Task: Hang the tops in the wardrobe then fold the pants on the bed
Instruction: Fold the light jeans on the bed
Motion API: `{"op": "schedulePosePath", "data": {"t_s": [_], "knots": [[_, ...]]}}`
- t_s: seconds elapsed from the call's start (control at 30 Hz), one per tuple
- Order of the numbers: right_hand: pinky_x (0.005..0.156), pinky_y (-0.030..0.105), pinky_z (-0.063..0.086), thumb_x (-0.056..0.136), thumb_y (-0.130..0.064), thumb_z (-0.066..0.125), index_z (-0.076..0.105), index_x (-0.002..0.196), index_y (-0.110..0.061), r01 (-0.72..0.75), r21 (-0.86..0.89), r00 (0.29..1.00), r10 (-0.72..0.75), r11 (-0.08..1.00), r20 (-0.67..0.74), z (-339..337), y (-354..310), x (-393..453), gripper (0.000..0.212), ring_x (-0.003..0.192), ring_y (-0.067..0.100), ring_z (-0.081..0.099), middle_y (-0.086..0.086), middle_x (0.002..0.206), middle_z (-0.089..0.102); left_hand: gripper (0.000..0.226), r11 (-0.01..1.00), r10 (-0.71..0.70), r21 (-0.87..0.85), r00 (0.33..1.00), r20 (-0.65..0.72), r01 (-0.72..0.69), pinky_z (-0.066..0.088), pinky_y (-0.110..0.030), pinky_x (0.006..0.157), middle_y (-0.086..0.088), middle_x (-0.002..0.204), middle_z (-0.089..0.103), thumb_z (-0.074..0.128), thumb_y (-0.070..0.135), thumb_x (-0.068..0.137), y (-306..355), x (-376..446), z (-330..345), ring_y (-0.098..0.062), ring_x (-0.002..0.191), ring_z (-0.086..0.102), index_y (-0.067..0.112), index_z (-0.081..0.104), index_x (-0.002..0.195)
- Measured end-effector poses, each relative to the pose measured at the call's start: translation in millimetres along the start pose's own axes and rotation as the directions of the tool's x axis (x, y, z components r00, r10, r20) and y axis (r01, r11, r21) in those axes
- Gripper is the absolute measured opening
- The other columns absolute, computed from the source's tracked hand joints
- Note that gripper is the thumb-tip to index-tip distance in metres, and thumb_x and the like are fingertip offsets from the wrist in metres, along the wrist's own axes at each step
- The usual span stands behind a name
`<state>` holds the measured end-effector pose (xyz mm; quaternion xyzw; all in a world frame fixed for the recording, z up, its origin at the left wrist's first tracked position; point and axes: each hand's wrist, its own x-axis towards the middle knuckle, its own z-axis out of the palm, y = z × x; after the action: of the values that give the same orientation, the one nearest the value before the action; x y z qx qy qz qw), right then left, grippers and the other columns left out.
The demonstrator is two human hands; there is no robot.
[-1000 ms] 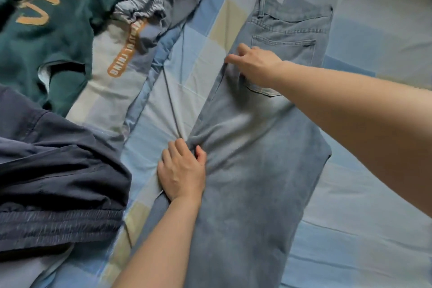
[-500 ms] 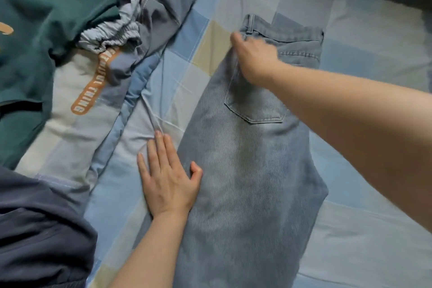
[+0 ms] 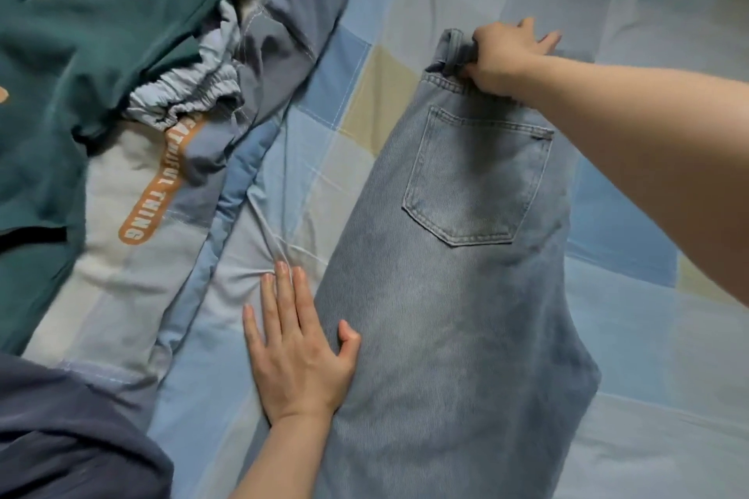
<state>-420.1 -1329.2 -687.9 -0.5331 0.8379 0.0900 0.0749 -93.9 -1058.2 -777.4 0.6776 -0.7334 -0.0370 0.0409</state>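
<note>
On the bed (image 3: 632, 397), a person's left hand (image 3: 298, 356) lies flat with fingers (image 3: 279, 296) straight beside the jeans (image 3: 454, 316) to pin them, while the right hand (image 3: 500, 53) grips the waistband (image 3: 452, 53), apparently pulling it taut for folding.

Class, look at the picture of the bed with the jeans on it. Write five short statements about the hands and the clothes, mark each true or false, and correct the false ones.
1. The right hand grips the waistband of the jeans. True.
2. The left hand is curled into a fist. False: it lies flat, fingers straight, at the jeans' left edge.
3. A back pocket of the jeans faces up. True.
4. The jeans hang on a hanger. False: they lie on the checked bedsheet.
5. The green top lies on the jeans. False: it lies apart, to the left.
</note>
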Motion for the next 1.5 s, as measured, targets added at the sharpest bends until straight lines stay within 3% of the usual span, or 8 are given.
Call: {"op": "schedulePosePath", "data": {"t_s": [0.17, 0.37, 0.57, 0.7, 0.9, 1.1, 1.27, 1.5], "knots": [[0.104, 0.057, 0.023, 0.078, -0.061, 0.065, 0.048, 0.124, -0.011, -0.029, 0.061, 0.993, 0.036, 0.998, -0.114, 2.6, 23.0, -7.5, 0.07, 0.132, 0.04, 0.031, 0.019, 0.134, 0.046, 0.08, 1.0, 0.017, 0.009, 1.0, -0.025, -0.017, 0.015, -0.052, 0.119, -0.013, 0.161, 0.021, 0.039, 0.044, 0.082, -2.2, -1.1, 2.8, -0.03, 0.149, 0.02, 0.009, 0.029, 0.152], [0.101, 0.047, 0.031, 0.086, -0.055, 0.055, 0.042, 0.128, -0.01, -0.229, 0.379, 0.879, 0.358, 0.897, -0.314, 9.0, 98.9, -72.4, 0.064, 0.125, 0.038, 0.038, 0.017, 0.134, 0.043, 0.077, 1.0, 0.015, -0.005, 0.997, -0.071, -0.015, 0.015, -0.052, 0.119, -0.013, 0.161, 0.02, 0.038, 0.043, 0.083, -2.9, -1.2, 5.3, -0.032, 0.148, 0.021, 0.012, 0.028, 0.153], [0.078, 0.031, 0.042, 0.094, -0.053, 0.044, 0.046, 0.094, -0.011, -0.405, 0.7, 0.908, 0.347, 0.589, 0.233, 76.4, 115.3, -165.2, 0.042, 0.09, 0.025, 0.052, 0.012, 0.095, 0.052, 0.074, 1.0, 0.015, -0.023, 0.994, -0.107, -0.018, 0.015, -0.052, 0.118, -0.014, 0.16, 0.024, 0.038, 0.043, 0.083, -2.1, -1.0, 6.9, -0.032, 0.147, 0.024, 0.012, 0.032, 0.151], [0.027, 0.012, 0.025, 0.1, -0.039, 0.041, 0.044, 0.067, -0.014, -0.383, 0.742, 0.907, 0.377, 0.55, 0.189, 73.3, 121.6, -169.5, 0.042, 0.059, 0.015, 0.041, 0.003, 0.069, 0.046, 0.074, 0.999, 0.018, -0.035, 0.993, -0.118, -0.022, 0.013, -0.051, 0.118, -0.014, 0.16, 0.025, 0.039, 0.043, 0.083, -2.8, -1.2, 8.7, -0.032, 0.147, 0.024, 0.013, 0.033, 0.15], [0.043, 0.021, 0.033, 0.101, -0.039, 0.04, 0.049, 0.085, -0.01, -0.366, 0.922, 0.869, 0.401, 0.13, 0.288, 80.4, 134.5, -199.4, 0.035, 0.052, 0.014, 0.045, 0.005, 0.067, 0.05, 0.073, 0.999, 0.02, -0.044, 0.993, -0.117, -0.026, 0.012, -0.05, 0.119, -0.014, 0.159, 0.026, 0.04, 0.042, 0.082, -2.6, -1.9, 9.8, -0.031, 0.147, 0.023, 0.014, 0.032, 0.15], [0.062, 0.03, 0.032, 0.091, -0.047, 0.055, 0.04, 0.094, -0.013, -0.428, 0.759, 0.855, 0.491, 0.49, 0.165, 115.4, 135.4, -354.6, 0.038, 0.072, 0.023, 0.051, 0.001, 0.075, 0.052, 0.073, 0.997, 0.019, -0.066, 0.994, -0.112, -0.027, 0.012, -0.05, 0.118, -0.014, 0.159, 0.027, 0.039, 0.043, 0.083, -3.0, -0.8, 8.4, -0.03, 0.147, 0.023, 0.015, 0.031, 0.15], [0.059, 0.03, 0.035, 0.093, -0.046, 0.053, 0.05, 0.069, -0.015, -0.46, 0.84, 0.873, 0.319, 0.287, 0.369, 130.7, 114.5, -415.4, 0.039, 0.061, 0.013, 0.044, -0.002, 0.064, 0.052, 0.075, 0.992, 0.023, -0.12, 0.998, -0.065, -0.03, 0.012, -0.051, 0.118, -0.014, 0.16, 0.025, 0.036, 0.046, 0.082, -1.3, -0.3, -0.2, -0.031, 0.147, 0.021, 0.014, 0.032, 0.15], [0.062, 0.039, 0.04, 0.095, -0.021, 0.053, 0.047, 0.063, -0.013, -0.477, 0.817, 0.861, 0.36, 0.323, 0.36, 149.7, 133.9, -408.2, 0.034, 0.056, 0.019, 0.04, 0.003, 0.056, 0.042, 0.073, 0.945, 0.265, -0.238, 0.951, 0.16, -0.224, 0.023, -0.049, 0.115, -0.017, 0.155, 0.032, 0.036, 0.048, 0.084, -58.7, -31.7, -29.9, -0.034, 0.142, 0.029, 0.008, 0.037, 0.145]]}}
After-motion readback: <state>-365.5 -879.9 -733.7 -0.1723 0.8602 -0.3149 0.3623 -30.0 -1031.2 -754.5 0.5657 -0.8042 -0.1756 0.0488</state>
